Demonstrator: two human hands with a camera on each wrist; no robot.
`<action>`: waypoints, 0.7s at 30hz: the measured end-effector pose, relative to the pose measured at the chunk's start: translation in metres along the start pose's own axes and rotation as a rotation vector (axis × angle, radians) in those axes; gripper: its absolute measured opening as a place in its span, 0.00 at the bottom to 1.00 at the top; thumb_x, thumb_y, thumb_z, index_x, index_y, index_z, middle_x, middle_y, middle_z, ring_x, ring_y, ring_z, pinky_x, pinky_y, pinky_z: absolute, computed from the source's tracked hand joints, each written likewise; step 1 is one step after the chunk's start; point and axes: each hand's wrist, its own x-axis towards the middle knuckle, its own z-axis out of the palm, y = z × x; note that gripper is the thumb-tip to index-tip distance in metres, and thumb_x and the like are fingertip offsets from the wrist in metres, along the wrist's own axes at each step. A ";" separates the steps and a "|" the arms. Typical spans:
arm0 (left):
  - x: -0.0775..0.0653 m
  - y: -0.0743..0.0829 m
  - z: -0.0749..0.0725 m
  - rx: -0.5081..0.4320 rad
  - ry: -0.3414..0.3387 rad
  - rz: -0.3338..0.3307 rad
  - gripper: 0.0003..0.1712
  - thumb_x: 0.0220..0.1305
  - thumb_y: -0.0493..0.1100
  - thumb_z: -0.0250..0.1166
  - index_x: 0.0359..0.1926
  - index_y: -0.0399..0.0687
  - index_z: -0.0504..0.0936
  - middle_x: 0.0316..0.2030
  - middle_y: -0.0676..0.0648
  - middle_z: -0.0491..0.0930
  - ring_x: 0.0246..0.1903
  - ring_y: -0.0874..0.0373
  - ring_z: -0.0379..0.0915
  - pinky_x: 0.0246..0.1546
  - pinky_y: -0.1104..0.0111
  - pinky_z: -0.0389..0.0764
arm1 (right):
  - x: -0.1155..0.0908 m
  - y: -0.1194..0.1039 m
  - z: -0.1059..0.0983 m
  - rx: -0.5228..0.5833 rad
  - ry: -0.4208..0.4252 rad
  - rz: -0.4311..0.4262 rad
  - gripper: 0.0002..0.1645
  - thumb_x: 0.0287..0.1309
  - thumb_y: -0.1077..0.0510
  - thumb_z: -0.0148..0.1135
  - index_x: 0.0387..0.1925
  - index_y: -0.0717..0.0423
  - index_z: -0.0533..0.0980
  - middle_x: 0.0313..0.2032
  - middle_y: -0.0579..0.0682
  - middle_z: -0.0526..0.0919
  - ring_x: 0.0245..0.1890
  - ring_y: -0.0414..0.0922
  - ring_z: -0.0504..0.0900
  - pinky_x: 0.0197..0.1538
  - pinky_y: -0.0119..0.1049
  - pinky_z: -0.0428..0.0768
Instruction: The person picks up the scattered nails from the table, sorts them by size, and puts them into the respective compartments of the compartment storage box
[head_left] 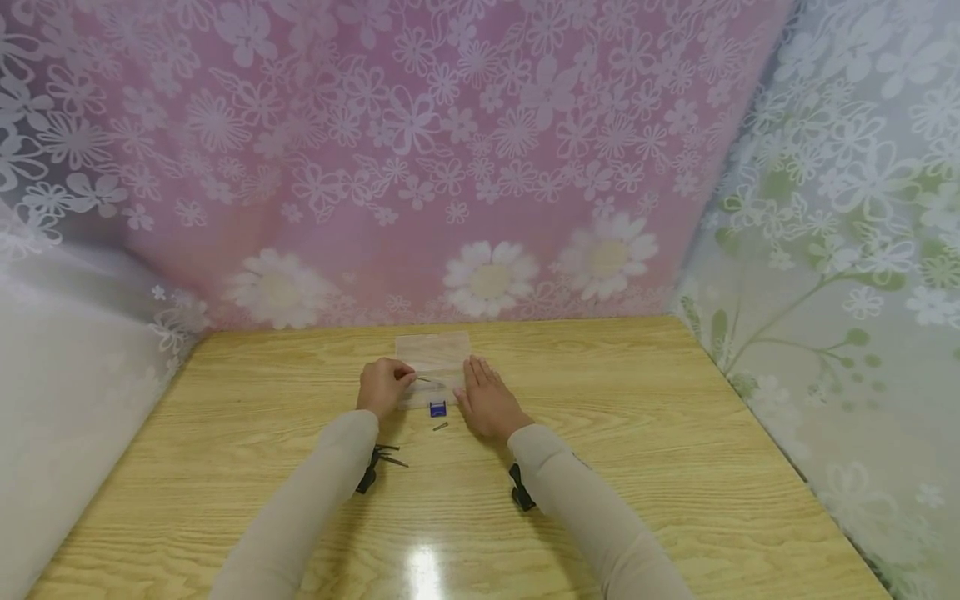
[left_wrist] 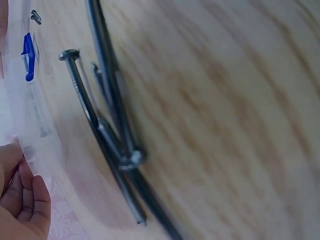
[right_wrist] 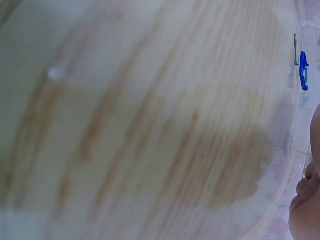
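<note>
A clear plastic box (head_left: 432, 350) with a blue latch (head_left: 438, 409) lies toward the back of the table. At its left side, my left hand (head_left: 382, 388) pinches a thin nail (head_left: 423, 380) over the box between thumb and fingertips. My right hand (head_left: 489, 404) lies along the box's right side, fingers straight and close together. In the left wrist view, the left hand (left_wrist: 25, 195) has its fingers bent at the box's edge, and the pinched nail is hard to make out. The right hand (right_wrist: 305, 200) shows only partly in the right wrist view.
Several long nails (left_wrist: 82, 95) lie loosely crossed on the wooden table (head_left: 637, 433), close to the left wrist. One or two small fasteners (head_left: 440, 426) sit just in front of the blue latch. A pink flowered curtain (head_left: 420, 167) hangs behind the table.
</note>
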 end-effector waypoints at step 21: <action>-0.004 -0.008 -0.042 0.007 -0.143 0.069 0.14 0.63 0.41 0.66 0.46 0.36 0.84 0.42 0.40 0.84 0.40 0.49 0.81 0.42 0.56 0.80 | -0.001 0.000 -0.003 0.010 0.003 -0.010 0.39 0.75 0.42 0.28 0.74 0.63 0.40 0.75 0.58 0.40 0.75 0.52 0.38 0.74 0.46 0.43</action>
